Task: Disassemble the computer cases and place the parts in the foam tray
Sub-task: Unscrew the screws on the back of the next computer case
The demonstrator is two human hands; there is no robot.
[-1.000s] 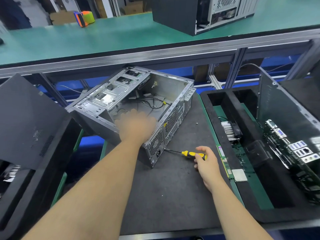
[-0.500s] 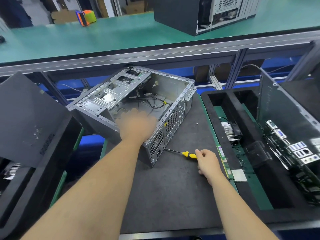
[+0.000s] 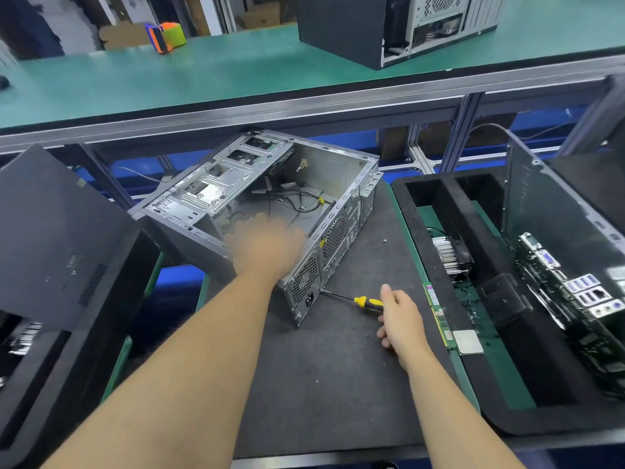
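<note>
Two hands work: the left hand (image 3: 267, 247), blurred, grip unclear, steadies the computer case (image 3: 270, 211); beside it, the right hand (image 3: 400, 319) hovers loosely open over the screwdriver (image 3: 367, 302).

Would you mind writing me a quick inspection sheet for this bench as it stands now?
Surface: dark mat, one loose screw.
Job's things: open case tilted on the mat; foam tray on the right holds a heatsink, RAM stick, CPU and motherboard.
Clutter: screwdriver lying beside the case.
Hands: left hand on the case edge, blurred; right hand open at the screwdriver handle.
Cables: black wires loose inside the case.
Surroundings: green shelf with a second case; black panel at left.
</note>
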